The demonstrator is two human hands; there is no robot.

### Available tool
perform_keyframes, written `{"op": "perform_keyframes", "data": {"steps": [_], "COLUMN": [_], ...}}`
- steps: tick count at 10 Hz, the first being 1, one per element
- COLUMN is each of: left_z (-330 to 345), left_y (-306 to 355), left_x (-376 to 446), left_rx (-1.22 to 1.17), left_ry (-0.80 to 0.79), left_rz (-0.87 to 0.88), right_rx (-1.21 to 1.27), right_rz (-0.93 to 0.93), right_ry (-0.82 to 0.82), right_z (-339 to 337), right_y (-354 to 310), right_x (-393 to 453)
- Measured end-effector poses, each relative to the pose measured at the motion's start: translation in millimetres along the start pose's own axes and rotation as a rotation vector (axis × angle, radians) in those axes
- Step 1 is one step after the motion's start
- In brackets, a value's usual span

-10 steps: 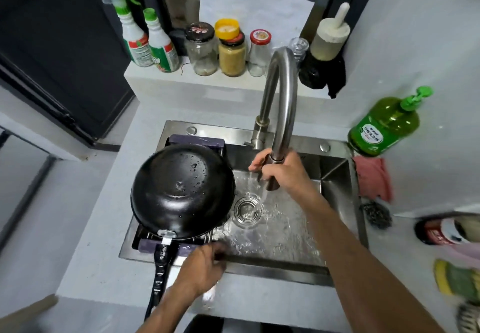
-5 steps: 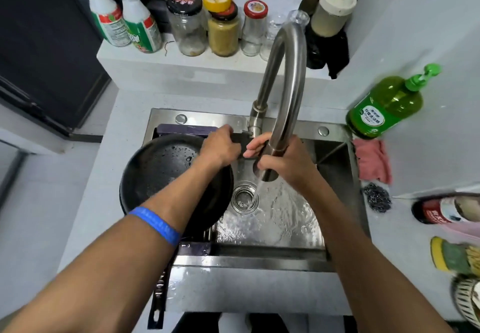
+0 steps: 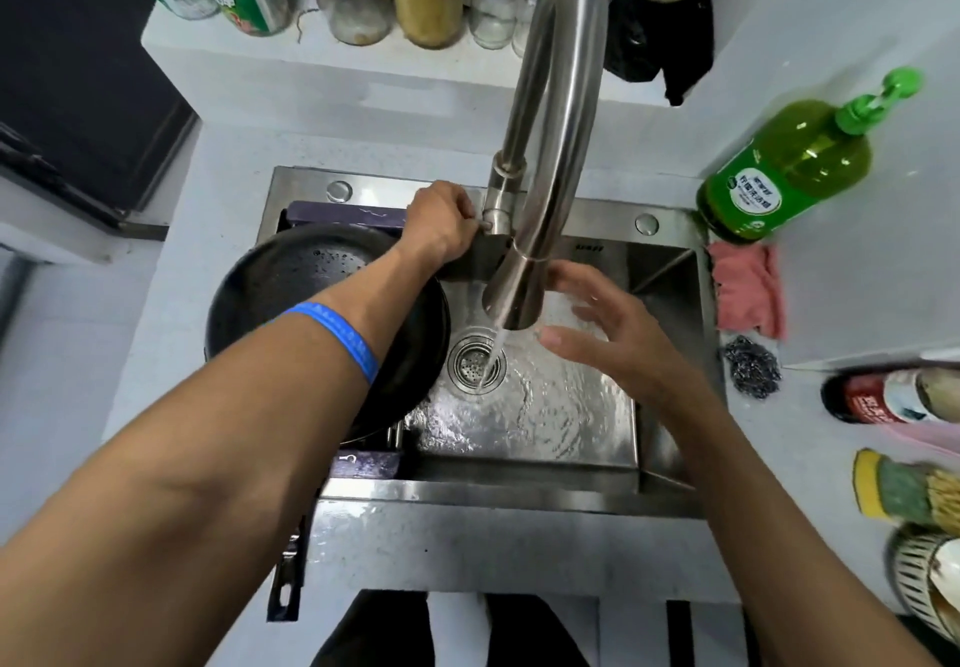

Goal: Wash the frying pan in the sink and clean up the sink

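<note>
— Where is the black round frying pan [image 3: 291,292]?

— In the left part of the stainless steel sink [image 3: 670,271], lying over a dark purple rack [image 3: 337,213]. Its black handle [image 3: 288,578] sticks out over the near edge of the grey worktop [image 3: 208,188]. The left forearm, with a blue wristband [image 3: 340,336], crosses above it.

— And the hands?

— The left hand [image 3: 439,227] is at the base of the tall curved steel faucet [image 3: 550,136], fingers curled on the small lever there. The right hand [image 3: 602,333] hangs just beside the spout, fingers spread and relaxed, holding nothing.

— Is water running?

— Yes, a thin stream falls onto the round metal drain strainer [image 3: 475,364], and the sink floor is wet and rippled.

— What lies along the right edge of the worktop?

— A green pump bottle of dish soap [image 3: 784,172] at the far right corner, a pink cloth [image 3: 745,289] by the sink's rim, then a steel wool scrubber [image 3: 750,366] nearer. Jars and spray bottles stand on the ledge behind.
</note>
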State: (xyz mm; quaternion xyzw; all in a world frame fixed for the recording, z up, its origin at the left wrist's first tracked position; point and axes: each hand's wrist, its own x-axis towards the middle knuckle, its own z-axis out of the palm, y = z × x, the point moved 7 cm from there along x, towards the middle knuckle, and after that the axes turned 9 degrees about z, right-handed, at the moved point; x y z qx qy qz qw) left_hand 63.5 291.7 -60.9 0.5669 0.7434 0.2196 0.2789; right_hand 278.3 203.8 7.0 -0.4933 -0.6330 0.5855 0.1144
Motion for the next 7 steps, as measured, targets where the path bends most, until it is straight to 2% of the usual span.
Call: {"op": "perform_keyframes", "data": {"steps": [2, 3, 5, 6, 7], "left_z": [-5.3, -8.1, -7.6, -10.4, -37.1], "left_y": [18.8, 41.8, 62.4, 50.7, 23.7], "left_x": [-1.6, -0.4, 5.8, -0.6, -20.6], "left_rx": [0.070, 0.090, -0.034, -0.036, -0.222], "left_ry": [-0.073, -0.100, -0.117, -0.090, 0.068], "left_rz": [0.224, 0.278, 0.218, 0.186, 0.099], "right_rx": [0.028, 0.044, 0.088, 0.140, 0.172], "right_rz": [0.061, 0.073, 0.085, 0.065, -0.011], "right_ry": [0.034, 0.049, 0.098, 0.151, 0.317], "right_z": [6.3, 8.0, 0.6, -9.4, -34.5], "right_y": [29.8, 32.5, 37.8, 34.3, 19.1], "right_x": [-5.2, -5.4, -13.2, -22.5, -45.8]}}
